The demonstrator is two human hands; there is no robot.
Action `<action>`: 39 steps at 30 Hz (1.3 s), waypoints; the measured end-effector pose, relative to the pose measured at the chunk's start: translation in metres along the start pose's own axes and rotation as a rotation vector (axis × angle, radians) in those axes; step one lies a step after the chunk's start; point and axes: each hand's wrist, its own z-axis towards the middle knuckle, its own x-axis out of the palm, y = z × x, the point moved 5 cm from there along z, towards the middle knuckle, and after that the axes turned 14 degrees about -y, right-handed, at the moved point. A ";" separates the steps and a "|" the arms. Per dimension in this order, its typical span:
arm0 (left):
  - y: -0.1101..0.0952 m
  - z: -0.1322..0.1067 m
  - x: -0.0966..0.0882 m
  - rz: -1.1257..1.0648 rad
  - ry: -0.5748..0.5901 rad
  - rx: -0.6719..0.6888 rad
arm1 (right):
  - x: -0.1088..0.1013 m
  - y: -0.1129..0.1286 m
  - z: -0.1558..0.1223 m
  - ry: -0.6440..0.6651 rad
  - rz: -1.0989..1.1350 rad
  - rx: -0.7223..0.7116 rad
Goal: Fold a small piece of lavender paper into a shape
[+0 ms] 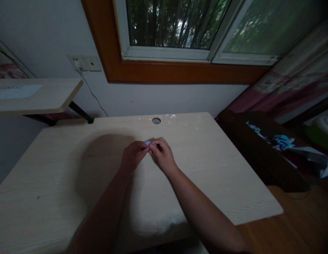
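Note:
My left hand [132, 155] and my right hand [161, 154] meet over the middle of a pale wooden desk [60, 176]. Both pinch a small light purple piece of paper [147, 143] between their fingertips. Most of the paper is hidden by the fingers, so its shape cannot be made out. Both forearms reach in from the bottom of the view.
A round cable hole [156, 120] sits near the desk's far edge under a window [177, 24]. A raised side shelf [34, 95] stands at the left, with wall sockets [84, 62] and a cable behind. A dark cabinet [261, 151] with cluttered items stands to the right.

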 end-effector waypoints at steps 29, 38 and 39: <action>0.010 0.001 -0.003 -0.040 -0.091 -0.122 | 0.003 -0.014 -0.004 -0.027 0.118 0.096; 0.015 0.003 -0.001 -0.051 -0.100 -0.172 | 0.006 -0.023 -0.003 -0.046 0.342 0.254; 0.016 0.003 0.000 -0.045 -0.095 -0.178 | 0.006 -0.023 -0.002 -0.045 0.363 0.266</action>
